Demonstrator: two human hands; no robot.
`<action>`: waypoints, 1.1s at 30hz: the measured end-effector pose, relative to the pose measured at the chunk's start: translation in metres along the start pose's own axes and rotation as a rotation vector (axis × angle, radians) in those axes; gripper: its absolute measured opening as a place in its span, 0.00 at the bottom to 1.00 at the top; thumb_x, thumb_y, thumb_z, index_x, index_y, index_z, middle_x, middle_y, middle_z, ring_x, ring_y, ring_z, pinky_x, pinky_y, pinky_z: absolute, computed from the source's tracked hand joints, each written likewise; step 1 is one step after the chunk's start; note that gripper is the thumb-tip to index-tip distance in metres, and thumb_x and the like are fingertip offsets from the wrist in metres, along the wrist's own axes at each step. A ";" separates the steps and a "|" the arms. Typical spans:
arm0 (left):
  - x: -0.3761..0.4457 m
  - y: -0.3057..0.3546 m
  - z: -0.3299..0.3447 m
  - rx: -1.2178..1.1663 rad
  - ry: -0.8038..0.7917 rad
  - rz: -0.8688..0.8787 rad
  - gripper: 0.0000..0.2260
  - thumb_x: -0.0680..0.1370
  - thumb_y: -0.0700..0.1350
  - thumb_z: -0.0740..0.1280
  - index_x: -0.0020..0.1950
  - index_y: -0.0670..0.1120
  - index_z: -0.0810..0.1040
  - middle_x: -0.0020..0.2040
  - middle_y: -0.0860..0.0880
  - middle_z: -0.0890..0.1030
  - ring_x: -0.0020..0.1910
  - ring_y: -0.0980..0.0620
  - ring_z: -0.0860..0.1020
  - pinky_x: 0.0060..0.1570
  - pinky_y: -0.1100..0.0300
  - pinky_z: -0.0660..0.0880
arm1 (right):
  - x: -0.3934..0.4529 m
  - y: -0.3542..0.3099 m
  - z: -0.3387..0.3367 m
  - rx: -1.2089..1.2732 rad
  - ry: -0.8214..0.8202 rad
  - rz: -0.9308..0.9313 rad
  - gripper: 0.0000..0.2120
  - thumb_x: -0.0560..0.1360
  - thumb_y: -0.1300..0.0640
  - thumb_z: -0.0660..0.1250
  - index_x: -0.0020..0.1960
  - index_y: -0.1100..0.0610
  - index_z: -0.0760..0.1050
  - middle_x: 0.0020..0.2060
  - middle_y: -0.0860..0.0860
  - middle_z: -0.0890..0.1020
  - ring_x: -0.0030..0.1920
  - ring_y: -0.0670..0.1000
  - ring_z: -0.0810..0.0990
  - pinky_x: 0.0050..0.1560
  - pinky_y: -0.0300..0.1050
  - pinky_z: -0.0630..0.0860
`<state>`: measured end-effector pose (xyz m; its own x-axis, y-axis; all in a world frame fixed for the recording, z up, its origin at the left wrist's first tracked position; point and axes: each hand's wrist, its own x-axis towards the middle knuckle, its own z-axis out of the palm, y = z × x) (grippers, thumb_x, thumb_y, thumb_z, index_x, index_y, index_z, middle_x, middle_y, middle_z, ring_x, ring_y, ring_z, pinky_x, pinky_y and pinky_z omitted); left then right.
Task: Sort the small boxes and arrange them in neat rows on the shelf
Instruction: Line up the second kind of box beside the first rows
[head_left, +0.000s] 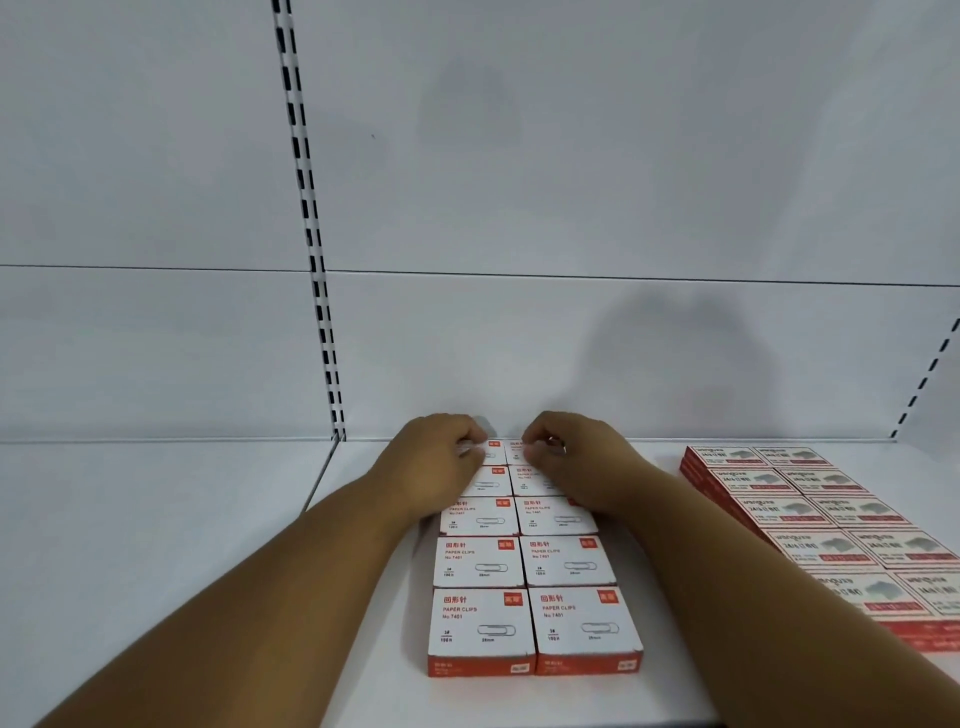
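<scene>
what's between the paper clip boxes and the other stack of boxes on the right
Only bare white shelf, crossed by the person's right forearm, lies between the paper clip boxes and the right-hand boxes, in the head view.

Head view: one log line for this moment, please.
left hand: on back-left clip box | right hand: on back-right box | clip boxes: two columns, touching | staple boxes: right, apart

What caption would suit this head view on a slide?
Both hands press on the rear paper-clip boxes on a white shelf, other boxes at right.
</scene>
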<state>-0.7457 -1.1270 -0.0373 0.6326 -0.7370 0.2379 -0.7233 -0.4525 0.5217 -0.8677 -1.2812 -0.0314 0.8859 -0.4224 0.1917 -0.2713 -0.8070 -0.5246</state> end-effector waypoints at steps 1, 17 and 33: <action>0.000 0.000 0.000 0.003 0.001 0.003 0.10 0.80 0.48 0.64 0.60 0.53 0.79 0.59 0.54 0.79 0.56 0.55 0.75 0.50 0.64 0.67 | 0.000 0.000 0.000 -0.018 0.009 -0.010 0.06 0.79 0.51 0.64 0.52 0.49 0.77 0.47 0.45 0.80 0.45 0.45 0.78 0.42 0.38 0.75; 0.000 0.002 0.002 -0.005 0.018 -0.007 0.11 0.80 0.48 0.64 0.61 0.51 0.79 0.62 0.53 0.78 0.60 0.53 0.75 0.55 0.63 0.68 | 0.005 -0.002 0.004 -0.025 0.014 0.063 0.07 0.77 0.47 0.66 0.46 0.50 0.75 0.44 0.45 0.80 0.40 0.48 0.81 0.35 0.40 0.78; -0.047 0.015 -0.035 0.306 -0.234 -0.160 0.18 0.83 0.54 0.54 0.34 0.52 0.70 0.37 0.54 0.76 0.40 0.53 0.74 0.41 0.58 0.67 | -0.041 -0.008 -0.018 -0.379 -0.105 0.246 0.21 0.82 0.42 0.52 0.54 0.57 0.76 0.50 0.53 0.80 0.52 0.54 0.78 0.48 0.44 0.71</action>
<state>-0.7764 -1.0817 -0.0123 0.6894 -0.7234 -0.0380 -0.6920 -0.6731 0.2610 -0.9090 -1.2647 -0.0199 0.8058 -0.5921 0.0040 -0.5796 -0.7900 -0.1999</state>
